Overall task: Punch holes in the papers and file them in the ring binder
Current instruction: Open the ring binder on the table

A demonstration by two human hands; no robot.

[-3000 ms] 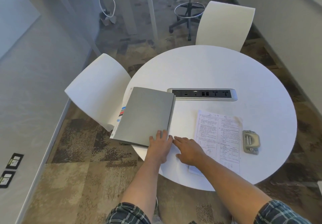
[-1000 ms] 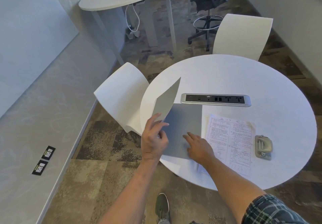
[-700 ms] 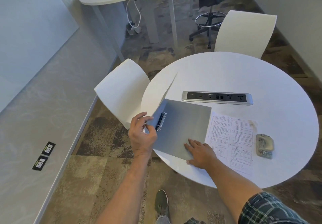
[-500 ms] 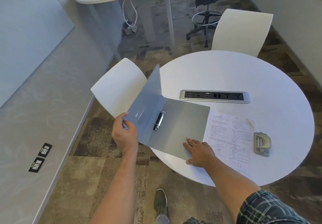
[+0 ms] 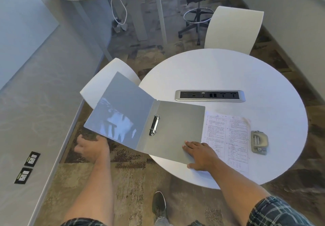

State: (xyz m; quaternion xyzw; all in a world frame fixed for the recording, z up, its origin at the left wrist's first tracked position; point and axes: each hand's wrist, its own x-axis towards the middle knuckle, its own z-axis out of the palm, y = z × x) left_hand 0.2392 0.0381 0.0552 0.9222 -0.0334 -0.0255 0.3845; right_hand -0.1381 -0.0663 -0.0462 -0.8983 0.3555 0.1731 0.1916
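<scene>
A grey ring binder (image 5: pixel 177 125) lies open at the near left of the round white table (image 5: pixel 228 71), its metal ring mechanism (image 5: pixel 154 125) bare. Its front cover (image 5: pixel 121 109) sticks out past the table edge over a chair. My left hand (image 5: pixel 91 147) is at that cover's near corner, fingers hidden beneath it, holding it up. My right hand (image 5: pixel 199 153) presses flat on the back cover's near right corner. Printed papers (image 5: pixel 230 134) lie just right of the binder. A grey hole punch (image 5: pixel 259 142) sits to the right of the papers.
A power outlet strip (image 5: pixel 210 95) is set into the table behind the binder. One white chair (image 5: pixel 102 85) stands at the left under the open cover, another (image 5: pixel 232 29) at the far side. My shoe (image 5: pixel 159 204) is on the carpet below.
The closed binder has been slid onto the table and opened. My left hand swung the front cover out to the left and down; my right hand stayed pressed on the back cover.
</scene>
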